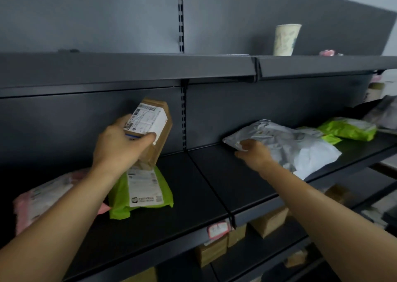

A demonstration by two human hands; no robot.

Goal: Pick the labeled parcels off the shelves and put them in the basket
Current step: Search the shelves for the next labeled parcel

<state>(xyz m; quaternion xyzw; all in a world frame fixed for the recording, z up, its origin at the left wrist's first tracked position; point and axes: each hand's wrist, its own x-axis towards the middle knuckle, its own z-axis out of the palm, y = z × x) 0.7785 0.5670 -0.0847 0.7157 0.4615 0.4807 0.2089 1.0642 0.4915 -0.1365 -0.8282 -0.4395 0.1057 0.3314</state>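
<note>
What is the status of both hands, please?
Left hand grips brown box. Right hand grips grey mailer on shelf. Basket not in view.

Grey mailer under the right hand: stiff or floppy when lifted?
Probably floppy: the grey mailer is crumpled, wrinkled film, so it should sag away from where the right hand grips its edge. The sheen suggests it is slippery. Soft bulges and no boxy corners: probably light.

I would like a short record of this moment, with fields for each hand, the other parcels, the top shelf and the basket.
left hand: holds the brown labeled box, tilted, over the green mailer
right hand: grips the near edge of the grey mailer on the middle shelf
other parcels: pink mailer far left; green mailers further right
top shelf: paper cup
basket: not in view
</note>
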